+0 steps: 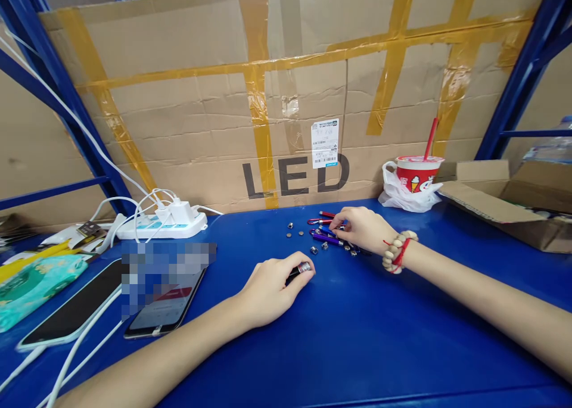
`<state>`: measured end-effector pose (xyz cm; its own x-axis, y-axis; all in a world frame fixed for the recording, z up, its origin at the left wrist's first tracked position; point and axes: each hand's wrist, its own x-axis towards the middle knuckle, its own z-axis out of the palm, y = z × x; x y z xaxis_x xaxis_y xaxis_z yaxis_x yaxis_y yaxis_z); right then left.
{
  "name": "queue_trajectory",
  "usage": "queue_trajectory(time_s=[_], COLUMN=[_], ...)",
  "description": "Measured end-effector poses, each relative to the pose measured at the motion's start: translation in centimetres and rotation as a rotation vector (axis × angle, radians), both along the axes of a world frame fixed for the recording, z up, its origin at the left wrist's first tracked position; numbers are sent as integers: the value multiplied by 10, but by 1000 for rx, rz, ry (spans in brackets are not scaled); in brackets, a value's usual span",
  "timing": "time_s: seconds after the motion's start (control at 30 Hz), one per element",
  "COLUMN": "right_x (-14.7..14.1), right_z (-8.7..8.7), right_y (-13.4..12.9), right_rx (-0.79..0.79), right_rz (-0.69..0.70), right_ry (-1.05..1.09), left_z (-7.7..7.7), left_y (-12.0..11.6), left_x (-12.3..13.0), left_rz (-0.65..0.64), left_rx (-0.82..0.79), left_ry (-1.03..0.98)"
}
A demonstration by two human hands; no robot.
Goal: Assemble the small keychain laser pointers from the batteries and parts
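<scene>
My left hand [279,286] is closed around a small black tube [294,273] with a silver end [304,267], held just above the blue tabletop; the fingers hide much of it. Farther right, my right hand [360,226], with a beaded bracelet [399,252] at the wrist, has its fingertips pinched together over a pile of small parts. Whatever may be between them is too small to make out. Around those fingertips lie a purple tube [325,238], a red tube [328,215], a red clip [315,221] and several small silver pieces [314,250].
Two phones [74,307] [167,307] with white cables lie at the left, near a green packet [42,286]. Behind them is a white power strip [163,225]. A red cup [417,174] in a plastic bag and an open cardboard box [482,199] stand back right.
</scene>
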<state>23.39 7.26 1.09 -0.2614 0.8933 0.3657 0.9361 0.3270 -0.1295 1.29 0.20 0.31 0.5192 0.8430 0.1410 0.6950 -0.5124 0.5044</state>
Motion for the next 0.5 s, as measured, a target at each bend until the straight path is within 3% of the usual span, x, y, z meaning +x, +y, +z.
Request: queue_trajectory(time_s=[0.5], right_x=[-7], right_z=[-5], right_y=[-4], right_rx=[-2], right_rz=[112], right_ry=[0], left_z=[2], left_y=[1], left_x=[1], left_rz=[-26], left_rx=[20], left_ry=[55])
